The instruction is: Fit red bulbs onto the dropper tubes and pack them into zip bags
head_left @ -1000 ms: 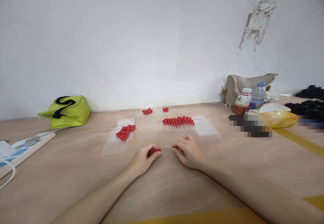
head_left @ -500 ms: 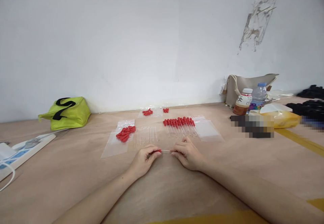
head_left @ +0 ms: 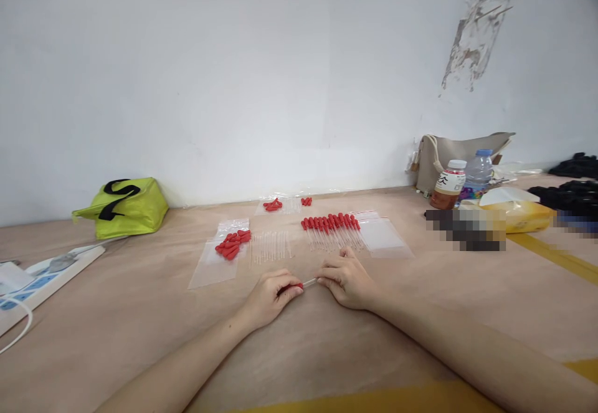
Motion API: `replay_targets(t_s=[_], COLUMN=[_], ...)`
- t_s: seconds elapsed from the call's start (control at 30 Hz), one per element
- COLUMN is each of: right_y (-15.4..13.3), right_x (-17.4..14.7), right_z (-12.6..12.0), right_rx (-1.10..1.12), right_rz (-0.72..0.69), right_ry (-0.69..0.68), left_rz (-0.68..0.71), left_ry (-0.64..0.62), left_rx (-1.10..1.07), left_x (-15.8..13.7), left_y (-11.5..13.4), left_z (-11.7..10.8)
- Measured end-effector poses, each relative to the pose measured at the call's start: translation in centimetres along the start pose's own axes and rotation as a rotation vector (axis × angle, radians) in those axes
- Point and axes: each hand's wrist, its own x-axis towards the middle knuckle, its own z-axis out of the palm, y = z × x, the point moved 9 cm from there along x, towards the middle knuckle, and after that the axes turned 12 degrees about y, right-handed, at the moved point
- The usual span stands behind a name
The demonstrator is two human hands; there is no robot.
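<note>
My left hand is closed on a red rubber dropper bulb, most of it hidden by the fingers. My right hand pinches a thin clear dropper tube, whose left end meets the bulb's mouth; how deep it sits I cannot tell. Beyond the left hand, loose red bulbs lie on a clear plastic bag, beside a row of bare clear tubes. Behind the right hand, several droppers with red bulbs fitted lie side by side, partly over another clear bag.
More red bulbs in clear packaging lie near the wall. A yellow-green bag and a power strip are at left. Bottles, a beige bag and a yellow tissue pack stand at right.
My left hand has shifted slightly right and nearer to me, and the gap between the hands has narrowed. The bulb and tube now slant, left end lower.
</note>
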Motion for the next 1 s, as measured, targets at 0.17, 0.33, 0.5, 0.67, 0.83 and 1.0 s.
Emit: replay_targets(t_s=[0.17, 0.33, 0.5, 0.67, 0.83, 1.0], right_y=[-0.8, -1.3, -1.4, -1.3, -2.2, -1.2], right_x=[-0.4, -0.4, -0.3, -0.2, 0.5, 0.8], right_z=[0.2, 0.6, 1.2, 1.6, 0.6, -0.5], right_rx=[-0.024, 0.008, 0.007, -0.010, -0.091, -0.172], right_rz=[0.015, 0.071, 0.100, 0.119, 0.045, 0.060], right_ry=[-0.017, -0.039, -0.080, -0.093, -0.088, -0.136], left_rz=[0.042, 0.100, 0.136, 0.172, 0.201, 0.027], left_ry=[-0.009, 0.002, -0.004, -0.007, 0.033, 0.137], left_rx=[0.032, 0.056, 0.056, 0.078, 0.102, 0.093], left_x=[-0.1, -0.4, -0.5, -0.3, 0.0, 0.0], left_y=[0.3, 0.7, 0.9, 1.1, 0.7, -1.4], left_z=[0.2, 0.1, 0.3, 0.3, -0.4, -1.5])
